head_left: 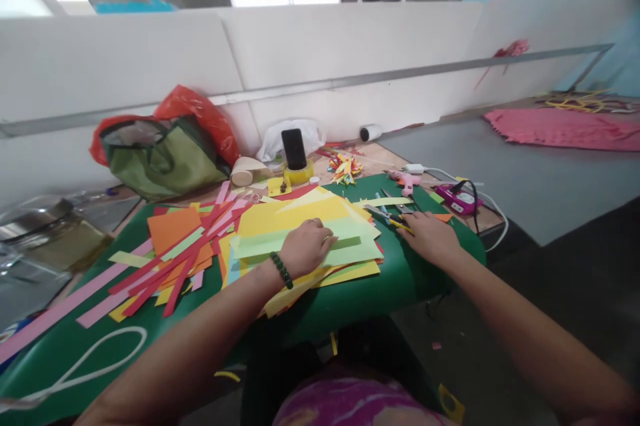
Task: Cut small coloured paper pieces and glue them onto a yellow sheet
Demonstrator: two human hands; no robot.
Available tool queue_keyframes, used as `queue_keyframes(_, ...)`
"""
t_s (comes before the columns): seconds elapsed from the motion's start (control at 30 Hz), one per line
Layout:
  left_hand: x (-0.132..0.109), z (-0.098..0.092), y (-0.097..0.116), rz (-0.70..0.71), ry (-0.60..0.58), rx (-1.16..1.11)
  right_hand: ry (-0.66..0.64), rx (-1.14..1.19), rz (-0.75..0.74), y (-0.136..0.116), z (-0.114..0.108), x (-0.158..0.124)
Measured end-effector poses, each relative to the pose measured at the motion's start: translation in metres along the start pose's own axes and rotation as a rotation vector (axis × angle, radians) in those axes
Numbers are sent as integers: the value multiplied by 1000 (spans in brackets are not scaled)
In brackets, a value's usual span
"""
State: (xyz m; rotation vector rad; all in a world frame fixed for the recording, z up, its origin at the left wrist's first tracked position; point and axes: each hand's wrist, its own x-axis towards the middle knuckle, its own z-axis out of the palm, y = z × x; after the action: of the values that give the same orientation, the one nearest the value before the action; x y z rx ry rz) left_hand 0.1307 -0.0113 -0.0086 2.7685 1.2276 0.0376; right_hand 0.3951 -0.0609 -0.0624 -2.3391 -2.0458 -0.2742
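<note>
My left hand (307,246), with a green beaded bracelet at the wrist, is closed on a light green sheet of paper (350,254). The sheet has a raised or folded strip along its middle and lies on a stack of yellow paper (270,216). To the right, my right hand (430,236) rests at the green table surface, its fingers closed around the yellow-and-black handle of what looks like scissors (387,217). The blades point left, towards the paper. A second metal tool (401,209) lies just beyond those fingers, partly hidden.
Red and pink paper strips (187,256) and orange sheets (173,229) spread at left. Behind stand a green bag (150,159), a phone (294,149) and a yellow tape roll (299,174). A pink glue gun (407,181) and a purple box with cables (457,199) sit at right.
</note>
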Motion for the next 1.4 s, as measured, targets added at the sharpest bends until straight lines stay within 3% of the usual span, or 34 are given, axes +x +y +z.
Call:
queue_keyframes(0.1, 21, 15, -8, -92, -39, -74, 57, 53, 55, 9, 3, -8)
queue_keyframes(0.2, 27, 26, -14, -128, -65, -166, 162, 132, 106, 17, 1, -20)
queue_keyframes(0.33, 26, 32, -17, -103, -66, -287, 279, 287, -21, 20, 0, -38)
queue_keyframes(0.63, 17, 34, -16, 2, -97, -529, 211, 378, -140, 10, 9, -74)
queue_keyframes(0.73, 13, 39, -12, 23, -64, -448, 178, 387, -179, 7, 6, -82)
queue_keyframes(0.8, 10, 43, -9, 55, 18, -360, 162, 394, -191, 6, 3, -85)
queue_keyframes(0.9, 5, 49, -5, 241, 81, -238, 147, 408, -188, 5, 3, -89)
queue_keyframes(1.0, 1, 52, -4, 404, -69, -133, 148, 439, -194, 4, 5, -90)
queue_keyframes(1.1, 0, 52, -3, 414, -190, -56, 162, 478, -212, 4, 9, -91)
queue_keyframes(1.4, 0, 49, 0, 403, -233, -33, 218, 511, -268, 5, 13, -97)
